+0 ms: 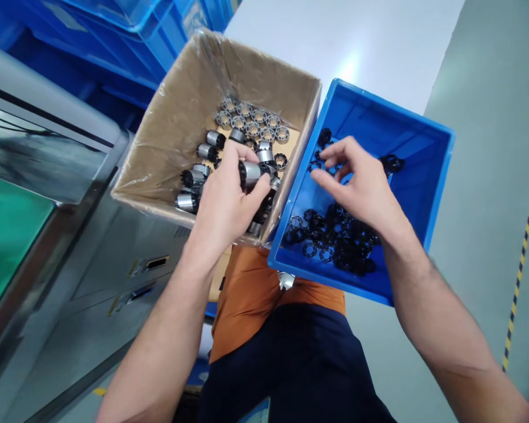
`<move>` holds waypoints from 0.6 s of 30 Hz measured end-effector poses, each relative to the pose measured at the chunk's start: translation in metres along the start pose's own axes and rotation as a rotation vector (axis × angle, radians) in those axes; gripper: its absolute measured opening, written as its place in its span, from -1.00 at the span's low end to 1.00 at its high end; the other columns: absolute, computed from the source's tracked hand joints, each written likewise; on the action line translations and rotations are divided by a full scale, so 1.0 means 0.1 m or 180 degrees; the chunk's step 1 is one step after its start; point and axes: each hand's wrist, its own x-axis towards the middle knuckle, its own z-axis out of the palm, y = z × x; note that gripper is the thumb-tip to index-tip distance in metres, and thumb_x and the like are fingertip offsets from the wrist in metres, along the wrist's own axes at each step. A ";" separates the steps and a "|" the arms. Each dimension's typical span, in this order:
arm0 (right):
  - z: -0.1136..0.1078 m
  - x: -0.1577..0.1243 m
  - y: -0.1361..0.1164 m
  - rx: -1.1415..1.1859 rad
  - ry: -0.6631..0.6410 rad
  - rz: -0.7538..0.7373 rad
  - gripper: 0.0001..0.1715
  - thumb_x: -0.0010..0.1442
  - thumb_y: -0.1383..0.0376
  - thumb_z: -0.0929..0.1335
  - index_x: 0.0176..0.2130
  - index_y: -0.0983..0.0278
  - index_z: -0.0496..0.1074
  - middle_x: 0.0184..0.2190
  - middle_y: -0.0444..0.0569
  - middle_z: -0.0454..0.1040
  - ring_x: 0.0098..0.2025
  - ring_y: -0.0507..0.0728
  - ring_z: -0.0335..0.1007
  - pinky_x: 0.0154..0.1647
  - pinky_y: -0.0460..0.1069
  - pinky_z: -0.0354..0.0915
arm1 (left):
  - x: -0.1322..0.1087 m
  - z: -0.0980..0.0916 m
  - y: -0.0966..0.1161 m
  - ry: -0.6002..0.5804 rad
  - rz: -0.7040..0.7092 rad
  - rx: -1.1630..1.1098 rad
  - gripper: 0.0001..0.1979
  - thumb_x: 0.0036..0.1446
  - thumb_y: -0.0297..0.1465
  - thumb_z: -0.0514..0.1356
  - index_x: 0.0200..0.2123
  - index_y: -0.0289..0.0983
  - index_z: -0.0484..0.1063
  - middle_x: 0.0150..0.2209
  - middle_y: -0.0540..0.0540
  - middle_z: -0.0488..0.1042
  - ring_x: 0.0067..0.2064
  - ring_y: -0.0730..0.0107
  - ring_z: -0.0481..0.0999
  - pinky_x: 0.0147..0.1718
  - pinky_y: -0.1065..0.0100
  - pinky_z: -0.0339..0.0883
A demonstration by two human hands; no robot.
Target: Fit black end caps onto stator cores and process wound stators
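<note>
My left hand (231,191) is closed around a short silver metal cylinder with a black toothed end (250,174), held over the plastic-lined cardboard box (158,147). Below it in the box lie similar silver cylinders with black toothed ends (207,152), loosely scattered. Bare silver slotted rings (253,128) stand in rows toward the box's far side. My right hand (357,176) is inside the blue bin (418,153), thumb and fingers apart at a few black toothed plastic rings (325,137). A larger heap of black rings (348,241) lies at the bin's near side.
Blue plastic crates (127,41) are stacked at the upper left. A white table (300,35) extends behind the box and bin. At left stands a grey cabinet (114,264) beside a green mat (9,229). Yellow-black tape (524,247) marks the floor at right.
</note>
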 end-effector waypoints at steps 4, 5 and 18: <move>0.12 -0.32 0.02 -0.1823 -0.1536 0.0229 -0.14 0.41 -0.19 0.65 0.41 0.20 0.54 0.21 0.22 0.63 0.00 0.40 0.67 -0.09 0.17 0.56 | 0.07 -0.25 -0.13 -0.0423 0.0091 0.1051 -0.44 0.52 0.10 0.27 0.28 -0.21 0.54 0.22 -0.39 0.61 0.37 -0.41 0.55 0.47 -0.37 0.40; 0.20 -0.42 0.03 -0.2082 -0.1778 0.0195 0.02 0.39 -0.24 0.66 0.52 0.21 0.47 0.28 0.30 0.59 0.09 0.46 0.66 -0.10 0.17 0.56 | 0.14 -0.28 -0.15 -0.0339 0.0152 0.1084 -0.40 0.52 0.11 0.26 0.31 -0.22 0.55 0.29 -0.42 0.58 0.45 -0.48 0.48 0.53 -0.40 0.33; 0.61 -0.46 0.36 -0.2294 -0.1733 0.0372 -0.36 0.73 0.03 0.32 0.55 0.30 0.37 0.36 0.39 0.48 0.33 0.51 0.45 -0.02 0.14 0.56 | 1.92 0.63 0.03 -0.0902 -0.0015 0.1971 -0.73 0.29 -0.41 0.47 0.04 -0.30 0.75 0.15 -0.40 0.74 0.23 -0.24 0.66 0.29 -0.09 0.49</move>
